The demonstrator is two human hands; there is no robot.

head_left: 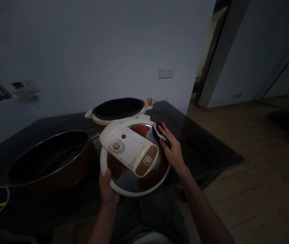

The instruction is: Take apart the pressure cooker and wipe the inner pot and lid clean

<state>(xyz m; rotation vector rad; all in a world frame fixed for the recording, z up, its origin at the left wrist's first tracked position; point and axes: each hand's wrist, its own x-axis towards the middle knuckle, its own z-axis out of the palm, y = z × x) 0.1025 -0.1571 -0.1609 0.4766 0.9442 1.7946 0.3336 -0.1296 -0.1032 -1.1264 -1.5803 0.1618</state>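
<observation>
A round pressure cooker lid (131,145) is tilted toward me in front of the cooker. It has a cream rim, a shiny brown top and a cream handle with a valve. My left hand (108,186) grips its lower left rim, thumb on top and fingers hidden beneath. Against the upper right rim, my right hand (171,145) presses a dark cloth with a pale edge (159,131), its fingers closed over it. Behind the lid stands the cooker body (119,117), open at the top and dark inside.
On the dark table (210,149), a large brown pot (83,162) with a black inside stands at left. A yellow strip and a pale cord (7,198) lie at the left edge. A wall socket (165,73) is behind; tiled floor (256,189) extends right.
</observation>
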